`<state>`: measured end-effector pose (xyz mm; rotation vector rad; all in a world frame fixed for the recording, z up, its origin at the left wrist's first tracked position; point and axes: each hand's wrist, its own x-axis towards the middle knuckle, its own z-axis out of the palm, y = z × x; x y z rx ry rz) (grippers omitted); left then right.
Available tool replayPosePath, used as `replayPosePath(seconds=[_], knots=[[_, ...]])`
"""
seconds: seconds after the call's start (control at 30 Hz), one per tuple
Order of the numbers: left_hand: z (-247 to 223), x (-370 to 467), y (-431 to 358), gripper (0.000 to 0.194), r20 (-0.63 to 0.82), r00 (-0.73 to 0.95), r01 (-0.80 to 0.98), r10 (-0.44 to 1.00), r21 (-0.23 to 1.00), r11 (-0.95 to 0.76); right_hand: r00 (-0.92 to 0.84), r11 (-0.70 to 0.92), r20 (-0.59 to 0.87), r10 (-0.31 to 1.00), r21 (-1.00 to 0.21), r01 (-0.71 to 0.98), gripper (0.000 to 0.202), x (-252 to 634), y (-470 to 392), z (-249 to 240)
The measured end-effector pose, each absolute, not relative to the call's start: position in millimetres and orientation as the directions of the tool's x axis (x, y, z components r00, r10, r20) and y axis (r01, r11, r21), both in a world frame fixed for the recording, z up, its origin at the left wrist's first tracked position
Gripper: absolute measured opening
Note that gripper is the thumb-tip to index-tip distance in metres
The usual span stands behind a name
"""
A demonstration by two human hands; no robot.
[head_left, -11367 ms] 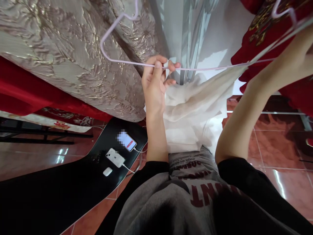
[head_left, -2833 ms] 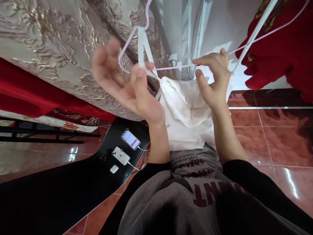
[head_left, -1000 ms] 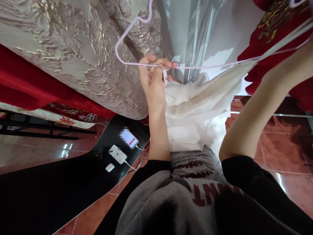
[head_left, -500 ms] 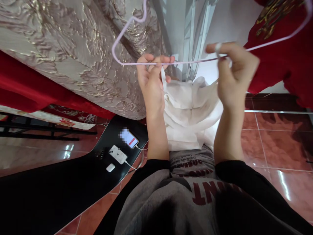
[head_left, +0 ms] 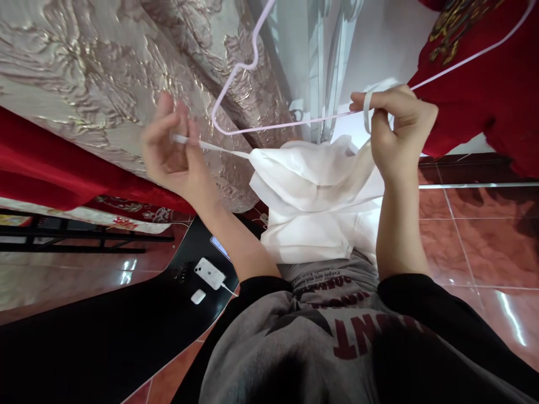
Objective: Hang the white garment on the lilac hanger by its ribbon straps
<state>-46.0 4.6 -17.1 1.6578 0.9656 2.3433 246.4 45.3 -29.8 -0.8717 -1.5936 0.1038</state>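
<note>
Off the hanger's left end, my left hand [head_left: 179, 154], slightly blurred, has its fingers curled round a thin white strap [head_left: 225, 150] drawn taut from a white garment [head_left: 315, 174]. Folds of the garment hang in front of my body. My right hand [head_left: 400, 132] is closed at the bottom bar of a pale lilac hanger [head_left: 269, 127], and a second white strap [head_left: 366, 112] loops round its bent index finger. The hanger's left corner hangs free of both hands; its hook lies outside the view.
Embossed beige-gold fabric [head_left: 105, 67] hangs at left, red cloth [head_left: 467, 73] at right. A black bench [head_left: 126, 325] at lower left holds a white phone [head_left: 209, 273] on a cable, a small white case [head_left: 198, 296] and a partly covered second phone [head_left: 219, 247]. White metal poles [head_left: 332, 67] stand ahead.
My left hand has left the hanger bar and moved left and down, stretching its strap sideways. The hanger's left end has shifted right and lower. My right hand remains near the bar.
</note>
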Motion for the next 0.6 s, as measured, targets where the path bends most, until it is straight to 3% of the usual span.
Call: replayPosePath(seconds=[0.1, 0.27, 0.47, 0.6], knots=[[-3.3, -51.7, 5.7, 0.048, 0.801, -0.283, 0.308, 0.527, 0.596, -0.741, 0.061, 0.713, 0.815, 0.577, -0.538, 0.448, 0.050, 244.8, 46.8, -31.7], [10.5, -46.9, 12.3, 0.041, 0.721, -0.384, 0.290, 0.577, 0.688, -0.666, 0.054, 0.755, 0.828, 0.559, -0.534, 0.380, 0.055, 242.7, 44.7, -32.2], [23.6, -49.5, 24.3, 0.051, 0.672, -0.418, 0.340, 0.611, 0.740, -0.581, 0.047, 0.733, 0.808, 0.587, -0.555, 0.392, 0.062, 245.1, 42.1, -29.9], [32.7, -67.3, 14.1, 0.058, 0.591, -0.179, 0.294, 0.787, 0.795, -0.530, 0.027, 0.771, 0.827, 0.561, -0.534, 0.346, 0.062, 247.9, 46.0, -30.2]])
